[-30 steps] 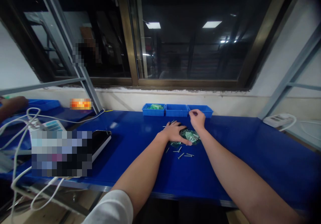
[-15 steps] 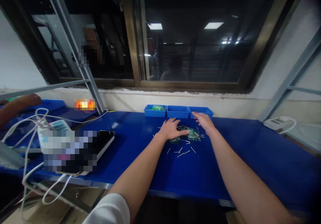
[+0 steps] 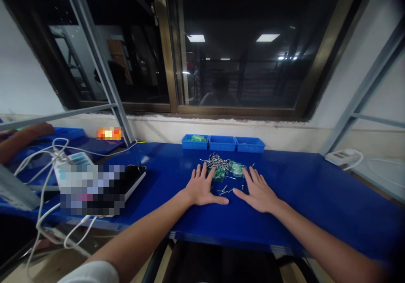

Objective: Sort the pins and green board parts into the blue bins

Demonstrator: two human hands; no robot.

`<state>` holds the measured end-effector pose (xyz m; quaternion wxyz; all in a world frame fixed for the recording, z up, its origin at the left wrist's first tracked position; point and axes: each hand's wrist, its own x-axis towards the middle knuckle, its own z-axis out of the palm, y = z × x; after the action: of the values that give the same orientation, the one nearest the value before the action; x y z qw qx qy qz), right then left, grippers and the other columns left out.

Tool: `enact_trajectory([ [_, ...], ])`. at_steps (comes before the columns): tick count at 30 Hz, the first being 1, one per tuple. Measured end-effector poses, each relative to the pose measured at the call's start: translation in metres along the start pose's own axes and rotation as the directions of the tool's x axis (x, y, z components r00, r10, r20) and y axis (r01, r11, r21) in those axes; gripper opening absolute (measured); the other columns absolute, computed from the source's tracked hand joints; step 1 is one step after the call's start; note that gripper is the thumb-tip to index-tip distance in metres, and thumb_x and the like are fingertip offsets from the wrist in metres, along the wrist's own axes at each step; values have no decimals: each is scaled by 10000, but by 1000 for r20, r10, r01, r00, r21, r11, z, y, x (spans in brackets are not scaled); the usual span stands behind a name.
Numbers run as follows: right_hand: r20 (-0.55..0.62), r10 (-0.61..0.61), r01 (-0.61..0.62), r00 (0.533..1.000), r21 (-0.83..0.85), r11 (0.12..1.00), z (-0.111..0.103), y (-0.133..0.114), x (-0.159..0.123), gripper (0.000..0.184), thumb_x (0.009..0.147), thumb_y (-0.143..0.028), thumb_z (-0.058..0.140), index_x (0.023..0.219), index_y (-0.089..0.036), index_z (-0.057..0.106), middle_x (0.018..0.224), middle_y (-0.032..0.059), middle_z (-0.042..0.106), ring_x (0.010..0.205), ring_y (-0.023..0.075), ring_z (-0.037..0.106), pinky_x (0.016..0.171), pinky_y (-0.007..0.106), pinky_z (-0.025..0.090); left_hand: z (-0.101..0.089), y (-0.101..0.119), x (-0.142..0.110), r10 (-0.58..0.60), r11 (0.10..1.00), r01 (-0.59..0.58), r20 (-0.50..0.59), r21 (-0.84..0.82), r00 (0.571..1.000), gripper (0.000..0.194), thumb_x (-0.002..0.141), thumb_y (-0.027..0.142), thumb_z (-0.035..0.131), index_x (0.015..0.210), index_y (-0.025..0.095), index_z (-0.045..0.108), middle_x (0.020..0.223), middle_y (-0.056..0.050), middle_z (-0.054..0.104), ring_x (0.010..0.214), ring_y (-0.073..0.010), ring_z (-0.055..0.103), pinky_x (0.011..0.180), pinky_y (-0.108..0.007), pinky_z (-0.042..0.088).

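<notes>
Both the left hand (image 3: 201,188) and the right hand (image 3: 259,192) lie flat on the blue counter (image 3: 316,198), fingers spread wide and holding nothing. Just beyond them lie loose screws (image 3: 217,161) and green parts (image 3: 237,168).

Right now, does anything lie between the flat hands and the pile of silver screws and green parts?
Only loose screws. Left hand and right hand lie flat just short of the pile of silver screws and green parts.

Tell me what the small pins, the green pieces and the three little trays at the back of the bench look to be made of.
Pins: likely bare metal; thin, silvery, glinting in the light.
Green pieces: material unclear, perhaps plastic or circuit-board bits; flat, with pale marks, too small to tell.
Trays: probably moulded plastic; uniform bright blue, thin walls, slight sheen.
</notes>
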<state>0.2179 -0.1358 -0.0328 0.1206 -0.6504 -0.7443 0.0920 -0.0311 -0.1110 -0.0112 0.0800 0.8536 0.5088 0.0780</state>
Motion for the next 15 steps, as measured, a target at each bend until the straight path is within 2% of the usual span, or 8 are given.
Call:
enact_trajectory([
  [4, -38, 57, -57, 998, -7, 998, 8, -27, 38, 985, 694, -781, 282, 1432, -166, 63, 1488, 174, 27, 1354, 348, 20, 1073, 480, 92, 7, 0, 36, -65, 998, 65, -39, -4, 997, 1182, 491, 830, 475, 1429, 211, 109, 1484, -165, -7, 1322, -430, -19, 1038, -583, 119],
  [8, -70, 56, -54, 996, 25, 998, 9, -37, 77, 904, 745, -723, 298, 1413, -126, 172, 1441, 211, 213, 1335, 337, 164, 1053, 455, 146, 9, -8, 69, -5, 999, 4, -51, -31, 999, 1135, 502, 795, 518, 1409, 198, 188, 1484, -174, 66, 1335, -405, 38, 1054, -548, 137],
  [13, -146, 55, -34, 988, 140, 990, 7, -40, 109, 725, 787, -623, 365, 1339, -154, 342, 1316, 172, 423, 1217, 283, 391, 965, 379, 308, 6, -16, 97, 64, 995, -70, -82, -72, 995, 1098, 493, 750, 577, 1371, 157, 287, 1456, -179, 207, 1345, -349, 134, 1079, -463, 178],
  [15, -175, 66, -35, 982, 173, 984, 7, -41, 118, 653, 793, -597, 381, 1280, -164, 423, 1252, 157, 484, 1149, 263, 459, 924, 352, 348, 4, -15, 106, 90, 992, -97, -90, -82, 992, 1034, 514, 722, 588, 1356, 184, 321, 1451, -144, 244, 1338, -320, 193, 1076, -444, 206],
])
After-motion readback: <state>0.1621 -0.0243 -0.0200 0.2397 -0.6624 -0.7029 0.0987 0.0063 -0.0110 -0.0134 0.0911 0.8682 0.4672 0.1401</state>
